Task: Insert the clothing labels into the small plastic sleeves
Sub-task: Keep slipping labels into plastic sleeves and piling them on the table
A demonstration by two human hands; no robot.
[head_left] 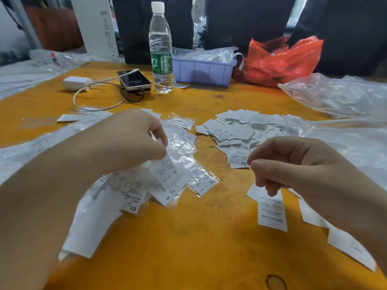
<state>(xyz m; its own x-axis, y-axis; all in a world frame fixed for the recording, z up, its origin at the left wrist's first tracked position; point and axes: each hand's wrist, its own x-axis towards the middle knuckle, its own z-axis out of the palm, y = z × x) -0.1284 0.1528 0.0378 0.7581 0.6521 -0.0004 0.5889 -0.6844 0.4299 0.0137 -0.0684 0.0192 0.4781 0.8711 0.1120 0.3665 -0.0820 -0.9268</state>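
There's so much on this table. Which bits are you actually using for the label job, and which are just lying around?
In use:
- left hand, pinching a plastic sleeve
- right hand, holding a label
- loose label pile
- sleeved labels

Lying about:
- water bottle
- phone
- charger
- purple bin
- red bag

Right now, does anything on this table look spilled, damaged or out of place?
Nothing looks spilled or damaged. The water bottle stands upright with its cap on. The loose labels lie in an untidy heap, and the filled sleeves are scattered, some overlapping. The phone with its cable sits well behind the work.
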